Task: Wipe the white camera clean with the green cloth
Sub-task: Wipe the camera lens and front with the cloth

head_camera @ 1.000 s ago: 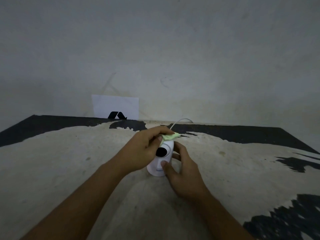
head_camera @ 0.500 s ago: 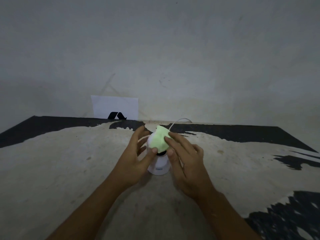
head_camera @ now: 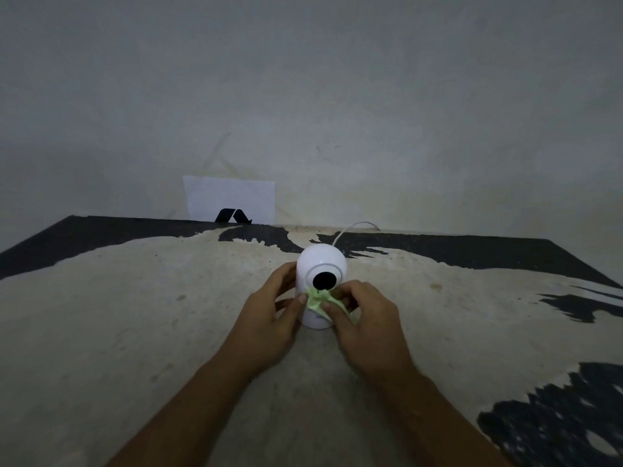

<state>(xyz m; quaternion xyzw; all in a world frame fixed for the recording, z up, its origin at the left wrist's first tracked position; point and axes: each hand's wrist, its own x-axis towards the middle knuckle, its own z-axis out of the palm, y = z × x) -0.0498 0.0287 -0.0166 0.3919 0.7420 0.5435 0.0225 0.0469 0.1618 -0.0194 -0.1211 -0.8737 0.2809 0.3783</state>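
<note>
The white camera (head_camera: 320,262) stands upright on the worn table, its round head and black lens facing me. A crumpled green cloth (head_camera: 317,302) is pressed against the camera's neck, just below the lens. My right hand (head_camera: 367,323) pinches the cloth there with thumb and fingers. My left hand (head_camera: 269,318) wraps the camera's left side and base, with its thumb touching the cloth's left edge. The camera's lower right side is hidden behind my right hand.
A thin white cable (head_camera: 350,228) runs from the back of the camera toward the wall. A white card with a black logo (head_camera: 229,200) leans on the wall at the table's far edge. The table (head_camera: 135,315) has a worn beige top with black patches.
The cloth moved down from the top of the camera's head to below the lens, which now shows. It passed from my left hand to my right; my left hand now steadies the camera.
</note>
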